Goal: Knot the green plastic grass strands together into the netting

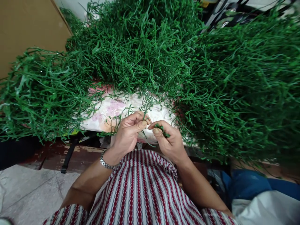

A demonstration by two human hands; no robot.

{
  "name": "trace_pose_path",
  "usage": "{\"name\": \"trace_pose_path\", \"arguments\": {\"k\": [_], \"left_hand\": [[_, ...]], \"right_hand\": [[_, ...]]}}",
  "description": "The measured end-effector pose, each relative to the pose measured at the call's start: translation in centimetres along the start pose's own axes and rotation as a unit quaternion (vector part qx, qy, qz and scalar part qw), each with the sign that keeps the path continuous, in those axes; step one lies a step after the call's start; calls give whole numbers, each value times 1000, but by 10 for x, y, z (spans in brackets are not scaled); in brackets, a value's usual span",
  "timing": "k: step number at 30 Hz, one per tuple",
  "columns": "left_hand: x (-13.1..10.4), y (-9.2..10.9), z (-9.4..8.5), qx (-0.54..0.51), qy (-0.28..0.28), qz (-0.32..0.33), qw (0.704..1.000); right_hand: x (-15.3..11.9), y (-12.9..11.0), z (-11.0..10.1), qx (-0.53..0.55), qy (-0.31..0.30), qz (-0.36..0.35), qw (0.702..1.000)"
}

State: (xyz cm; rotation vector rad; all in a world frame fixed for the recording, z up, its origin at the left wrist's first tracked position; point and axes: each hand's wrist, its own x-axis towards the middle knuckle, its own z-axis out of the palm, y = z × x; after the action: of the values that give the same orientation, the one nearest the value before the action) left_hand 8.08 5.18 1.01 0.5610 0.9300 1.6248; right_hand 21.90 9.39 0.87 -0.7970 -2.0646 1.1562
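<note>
My left hand (128, 131), with a metal watch on its wrist, pinches a thin green stem (145, 115) between thumb and index finger. Close beside it on the right, my right hand (170, 139) is closed round a small bunch of green pieces (162, 129), its thumb pressed near the index fingertip. The fingertips of both hands are nearly together above a white floral cloth (112, 109). Thin green plant stems with small buds lie in a large pile (140, 50) beyond the hands, in a left heap (47, 93) and in a right heap (234, 87).
A brown board (28, 31) stands at the upper left. A black strap (69, 154) hangs over the dark red wooden edge (81, 156) at the near left. Blue fabric (248, 184) and pale fabric (269, 209) are at the lower right. Grey floor tiles (30, 190) show lower left.
</note>
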Motion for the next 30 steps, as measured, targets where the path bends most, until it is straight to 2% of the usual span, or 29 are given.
{"name": "trace_pose_path", "arguments": {"k": [6,10,13,15,17,20,22,25,30], "left_hand": [[1,-6,8,11,53,10,998],[1,-10,13,21,60,15,998],[1,-14,14,13,61,5,998],[1,-14,14,10,67,2,998],[1,-13,13,9,68,-3,998],[3,-8,10,17,68,-3,998],[3,-5,7,12,62,9,998],[2,-5,7,-17,49,13,999],[-3,-8,8,-49,26,31,998]], "right_hand": [[-4,0,13,-68,23,-40,997],[-2,10,28,-119,59,-67,989],[-1,16,39,-108,109,-73,985],[-2,18,43,-79,122,-61,987],[-2,18,42,-34,107,-41,993],[-2,17,32,27,38,-17,999],[-1,17,23,44,-4,-15,999],[1,17,14,73,-34,-20,997],[4,23,22,209,-88,14,974]]}}
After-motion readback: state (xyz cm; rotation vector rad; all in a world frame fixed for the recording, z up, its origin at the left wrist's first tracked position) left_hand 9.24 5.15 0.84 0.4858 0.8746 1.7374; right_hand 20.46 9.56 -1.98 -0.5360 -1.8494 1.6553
